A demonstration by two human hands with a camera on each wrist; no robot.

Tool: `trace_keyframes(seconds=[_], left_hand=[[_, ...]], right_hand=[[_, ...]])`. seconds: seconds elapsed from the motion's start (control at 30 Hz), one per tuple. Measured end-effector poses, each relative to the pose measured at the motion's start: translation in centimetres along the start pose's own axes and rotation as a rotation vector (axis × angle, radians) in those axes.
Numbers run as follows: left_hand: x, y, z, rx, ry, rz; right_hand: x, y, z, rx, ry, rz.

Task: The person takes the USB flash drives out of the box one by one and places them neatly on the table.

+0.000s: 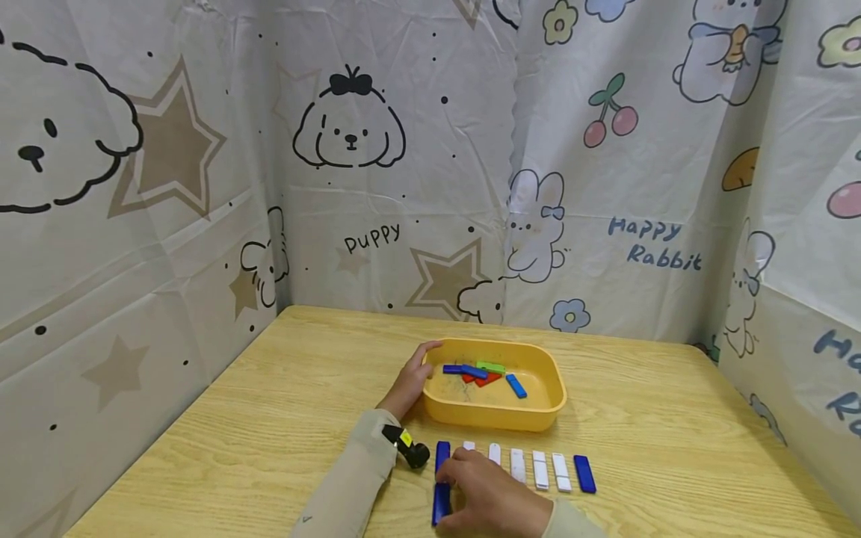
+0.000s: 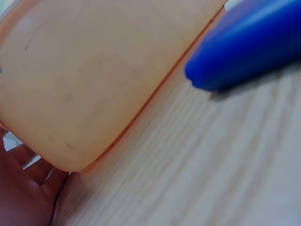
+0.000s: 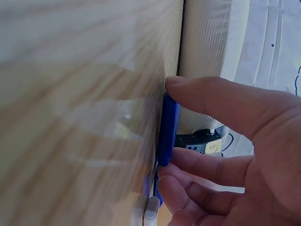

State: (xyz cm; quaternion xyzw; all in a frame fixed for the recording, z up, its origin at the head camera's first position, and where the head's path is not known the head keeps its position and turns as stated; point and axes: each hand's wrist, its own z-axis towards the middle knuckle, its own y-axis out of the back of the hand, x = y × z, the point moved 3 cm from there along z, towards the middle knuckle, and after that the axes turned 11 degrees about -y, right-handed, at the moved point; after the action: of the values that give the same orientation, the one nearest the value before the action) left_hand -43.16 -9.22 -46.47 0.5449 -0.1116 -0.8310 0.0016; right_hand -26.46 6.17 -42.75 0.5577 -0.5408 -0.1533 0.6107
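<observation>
My left hand (image 1: 410, 382) holds the left end of a yellow plastic basin (image 1: 484, 418), fingers at its rim. In the left wrist view, its fingers lie against the basin's outer wall (image 2: 94, 80). My right hand (image 1: 498, 493) pinches a flat blue block (image 1: 441, 505) end to end on the table, thumb at the near end. In the right wrist view, thumb and fingers meet the two ends of this blue block (image 3: 168, 129). Directly beyond it, a second blue block (image 1: 442, 456) lies in line. Several white blocks (image 1: 517, 465) stretch rightward, partly hidden by the right hand.
A blue block (image 1: 584, 474) closes the row on the right. Inside the basin lie blue blocks (image 1: 516, 385), red blocks (image 1: 489, 379) and a green block (image 1: 491, 368). Printed curtains (image 1: 403, 194) stand around the wooden table (image 1: 646, 418). A black camera (image 1: 412, 450) sits on the left wrist.
</observation>
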Motion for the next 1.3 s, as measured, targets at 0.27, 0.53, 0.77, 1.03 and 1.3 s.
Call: trace_keyframes(seconds=[0.27,0.53,0.77,1.03,1.3], left_hand=[[0.10,0.03,0.03,0.002,-0.015,0.005],[0.14,0.05,-0.04,0.005,-0.011,-0.003],[0.01,0.07,-0.11,0.000,-0.007,0.005],[-0.06,0.13,0.01,0.006,-0.005,0.015],[0.21,0.12,0.15,0.020,-0.011,-0.008]], right_hand=[[0.06,-0.06,0.07,-0.003,0.002,-0.013],[-0.06,-0.18,0.06,0.003,0.018,0.004],[0.00,-0.16,0.10,0.020,-0.001,0.022],[0.11,-0.07,0.03,0.014,-0.001,0.025],[0.08,0.02,-0.01,0.009,0.009,0.030]])
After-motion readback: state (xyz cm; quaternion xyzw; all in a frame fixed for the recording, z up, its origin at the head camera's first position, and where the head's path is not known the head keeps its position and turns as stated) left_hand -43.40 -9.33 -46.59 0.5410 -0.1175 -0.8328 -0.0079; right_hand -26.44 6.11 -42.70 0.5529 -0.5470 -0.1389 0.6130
